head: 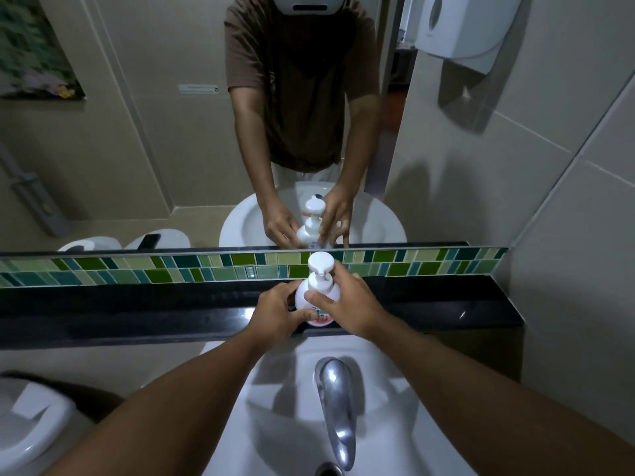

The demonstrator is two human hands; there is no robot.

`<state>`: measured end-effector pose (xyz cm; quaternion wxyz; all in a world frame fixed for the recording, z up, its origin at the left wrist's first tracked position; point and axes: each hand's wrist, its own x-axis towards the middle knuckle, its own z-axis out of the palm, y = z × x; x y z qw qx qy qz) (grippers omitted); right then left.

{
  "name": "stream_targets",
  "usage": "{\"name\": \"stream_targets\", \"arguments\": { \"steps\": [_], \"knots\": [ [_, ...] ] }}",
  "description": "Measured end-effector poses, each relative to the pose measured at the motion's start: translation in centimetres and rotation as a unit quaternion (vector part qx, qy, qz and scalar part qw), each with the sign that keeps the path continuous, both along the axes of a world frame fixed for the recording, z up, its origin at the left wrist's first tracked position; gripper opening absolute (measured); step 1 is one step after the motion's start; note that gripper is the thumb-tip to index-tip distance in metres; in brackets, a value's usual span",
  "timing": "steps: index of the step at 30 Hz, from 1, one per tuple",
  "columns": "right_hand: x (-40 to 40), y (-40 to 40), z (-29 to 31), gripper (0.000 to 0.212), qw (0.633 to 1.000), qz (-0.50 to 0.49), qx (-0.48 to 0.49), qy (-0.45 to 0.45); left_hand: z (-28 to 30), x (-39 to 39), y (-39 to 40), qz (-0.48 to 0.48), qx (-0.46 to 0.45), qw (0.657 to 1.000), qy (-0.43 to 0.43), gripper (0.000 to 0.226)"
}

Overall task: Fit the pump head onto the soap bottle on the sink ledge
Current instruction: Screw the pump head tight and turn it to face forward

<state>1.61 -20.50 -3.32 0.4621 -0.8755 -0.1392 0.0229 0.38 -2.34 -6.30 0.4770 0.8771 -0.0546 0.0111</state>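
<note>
A white soap bottle [302,298] with a pink label stands upright on the black sink ledge [137,304], just below the mirror. Its white pump head [320,266] sits on top of the bottle neck, nozzle pointing away from me. My left hand [276,312] wraps the bottle's lower left side, thumb across the label. My right hand [347,302] grips the bottle's right shoulder, thumb on the front just below the pump collar. The bottle's base is hidden by my hands.
A chrome tap [335,403] rises over the white basin [281,424] right below my arms. A green mosaic tile strip [137,267] and the mirror [154,132] back the ledge. A toilet [27,424] sits at lower left, a paper dispenser [464,25] on the right wall.
</note>
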Motion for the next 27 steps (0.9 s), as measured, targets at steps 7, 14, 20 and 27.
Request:
{"name": "stream_targets", "arguments": {
  "steps": [7,14,20,27],
  "knots": [
    [0.1,-1.5,1.3,0.068,0.998,0.048,0.03,0.023,0.1,0.0,0.0,0.001,0.002,1.0,0.007,0.067],
    [1.0,-2.2,4.0,0.063,0.985,0.103,-0.019,-0.137,0.2,0.0,0.1,-0.004,-0.005,1.0,0.013,0.068],
    [-0.2,-0.6,3.1,0.051,0.98,0.044,-0.013,-0.196,0.4,-0.1,0.0,-0.002,0.005,1.0,0.01,0.065],
    [-1.2,1.9,2.5,0.073,0.978,-0.054,0.003,-0.201,0.2,-0.1,0.1,0.015,0.018,1.0,0.021,0.056]
  ]
}}
